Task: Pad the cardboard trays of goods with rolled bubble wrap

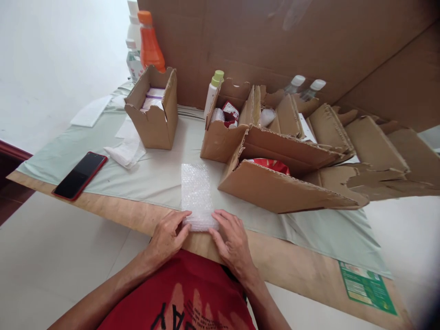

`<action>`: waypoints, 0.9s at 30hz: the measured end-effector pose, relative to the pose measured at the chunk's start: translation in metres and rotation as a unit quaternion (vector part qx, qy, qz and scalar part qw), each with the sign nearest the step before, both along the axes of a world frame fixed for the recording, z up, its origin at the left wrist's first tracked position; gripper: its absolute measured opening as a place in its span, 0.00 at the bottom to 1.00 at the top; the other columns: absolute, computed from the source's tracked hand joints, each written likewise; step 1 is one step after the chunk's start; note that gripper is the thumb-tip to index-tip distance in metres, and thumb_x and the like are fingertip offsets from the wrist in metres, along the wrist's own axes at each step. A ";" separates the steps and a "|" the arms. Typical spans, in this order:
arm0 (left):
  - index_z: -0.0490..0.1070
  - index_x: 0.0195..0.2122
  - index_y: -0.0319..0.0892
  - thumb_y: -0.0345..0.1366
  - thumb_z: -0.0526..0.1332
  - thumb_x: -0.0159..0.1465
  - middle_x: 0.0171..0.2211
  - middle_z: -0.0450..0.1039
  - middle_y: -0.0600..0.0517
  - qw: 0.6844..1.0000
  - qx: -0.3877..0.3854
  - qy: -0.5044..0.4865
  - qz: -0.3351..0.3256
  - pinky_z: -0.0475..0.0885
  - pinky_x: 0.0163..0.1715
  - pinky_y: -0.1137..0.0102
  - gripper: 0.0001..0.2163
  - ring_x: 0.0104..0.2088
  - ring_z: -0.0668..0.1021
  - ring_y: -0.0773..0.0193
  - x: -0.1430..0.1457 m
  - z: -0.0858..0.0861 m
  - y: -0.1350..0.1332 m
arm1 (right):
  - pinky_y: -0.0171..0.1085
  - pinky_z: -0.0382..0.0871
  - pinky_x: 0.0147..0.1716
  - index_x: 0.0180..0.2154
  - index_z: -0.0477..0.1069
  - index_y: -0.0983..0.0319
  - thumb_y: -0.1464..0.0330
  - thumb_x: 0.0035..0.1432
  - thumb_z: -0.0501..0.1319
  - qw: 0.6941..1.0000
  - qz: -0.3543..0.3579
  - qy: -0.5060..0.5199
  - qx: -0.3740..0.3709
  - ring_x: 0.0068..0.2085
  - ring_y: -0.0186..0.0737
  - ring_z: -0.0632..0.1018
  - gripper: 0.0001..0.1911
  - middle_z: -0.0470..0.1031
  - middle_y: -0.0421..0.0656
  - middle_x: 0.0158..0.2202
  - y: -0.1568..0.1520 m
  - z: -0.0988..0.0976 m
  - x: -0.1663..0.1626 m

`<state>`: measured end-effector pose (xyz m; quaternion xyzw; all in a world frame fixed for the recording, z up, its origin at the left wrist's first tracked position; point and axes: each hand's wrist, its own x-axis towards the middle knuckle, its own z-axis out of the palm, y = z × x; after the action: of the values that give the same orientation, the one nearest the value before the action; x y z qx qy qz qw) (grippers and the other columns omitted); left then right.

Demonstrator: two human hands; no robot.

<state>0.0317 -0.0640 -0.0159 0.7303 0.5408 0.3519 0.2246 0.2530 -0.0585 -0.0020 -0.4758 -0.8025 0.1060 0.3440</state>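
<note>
A strip of clear bubble wrap point(195, 185) lies on the cloth at the front of the table, its near end folded over or rolled into a thicker band. At the left end of that band, my left hand point(170, 231) pinches it between thumb and fingers. My right hand point(233, 236) grips the opposite end the same way. Whether anything is wrapped inside the folded part, I cannot tell.
Cardboard bins point(292, 183) holding packets stand to the right, and a taller cardboard box point(156, 123) with small packs stands left. A phone point(80, 175), crumpled white sheets point(127, 151), an orange bottle point(150, 43) and a green leaflet point(367, 286) are also on the table.
</note>
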 end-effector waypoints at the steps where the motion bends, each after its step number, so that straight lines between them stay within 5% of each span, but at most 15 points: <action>1: 0.75 0.51 0.39 0.30 0.59 0.68 0.35 0.80 0.49 1.000 -0.002 0.005 0.007 0.77 0.36 0.67 0.12 0.32 0.79 0.61 0.000 -0.001 0.003 | 0.46 0.71 0.48 0.53 0.71 0.59 0.69 0.69 0.58 1.000 -0.004 -0.012 0.026 0.50 0.46 0.78 0.12 0.79 0.50 0.50 -0.001 -0.002 0.000; 7: 0.74 0.52 0.40 0.30 0.58 0.69 0.45 0.76 0.43 0.996 0.058 0.057 0.020 0.77 0.43 0.62 0.12 0.44 0.80 0.55 -0.001 -0.001 0.008 | 0.50 0.66 0.54 0.50 0.74 0.59 0.73 0.66 0.60 0.993 0.061 -0.099 0.028 0.59 0.52 0.74 0.12 0.80 0.46 0.52 0.006 -0.011 -0.002; 10: 0.75 0.50 0.42 0.32 0.61 0.67 0.48 0.75 0.42 0.993 0.102 0.059 -0.026 0.74 0.51 0.57 0.11 0.50 0.77 0.52 -0.006 0.003 0.000 | 0.51 0.65 0.55 0.49 0.74 0.59 0.75 0.66 0.59 0.994 0.076 -0.076 -0.001 0.58 0.51 0.74 0.12 0.82 0.45 0.49 0.010 -0.007 -0.002; 15: 0.73 0.50 0.41 0.31 0.59 0.69 0.39 0.79 0.47 0.994 0.079 0.030 -0.062 0.73 0.43 0.62 0.09 0.41 0.79 0.57 -0.010 0.006 0.000 | 0.45 0.70 0.49 0.50 0.74 0.57 0.72 0.70 0.57 0.991 0.090 -0.017 -0.101 0.47 0.43 0.79 0.11 0.82 0.43 0.44 0.008 0.006 0.001; 20: 0.76 0.47 0.41 0.34 0.58 0.71 0.30 0.77 0.50 0.993 0.081 0.087 0.004 0.73 0.36 0.64 0.09 0.32 0.78 0.59 -0.002 -0.003 0.031 | 0.50 0.69 0.53 0.56 0.71 0.60 0.68 0.68 0.59 0.998 0.004 -0.056 0.006 0.56 0.51 0.75 0.16 0.76 0.53 0.56 0.007 -0.003 0.000; 24: 0.75 0.50 0.40 0.34 0.57 0.71 0.42 0.78 0.43 0.992 0.091 0.089 0.025 0.74 0.44 0.59 0.11 0.42 0.78 0.54 -0.003 -0.005 0.039 | 0.52 0.66 0.56 0.54 0.73 0.59 0.71 0.66 0.60 0.993 0.035 -0.114 0.013 0.60 0.53 0.72 0.15 0.77 0.51 0.56 0.015 -0.013 -0.004; 27: 0.73 0.54 0.40 0.34 0.61 0.68 0.51 0.76 0.41 0.993 0.094 0.059 -0.024 0.72 0.53 0.55 0.13 0.52 0.76 0.51 -0.010 0.001 0.024 | 0.52 0.66 0.56 0.52 0.74 0.58 0.73 0.67 0.59 0.994 0.046 -0.100 -0.009 0.59 0.51 0.74 0.15 0.80 0.47 0.52 0.017 -0.010 -0.002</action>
<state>0.0220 -0.0398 -0.0146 0.7807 0.4997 0.3517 0.1307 0.2511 -0.0417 -0.0122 -0.4497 -0.8528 0.0812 0.2527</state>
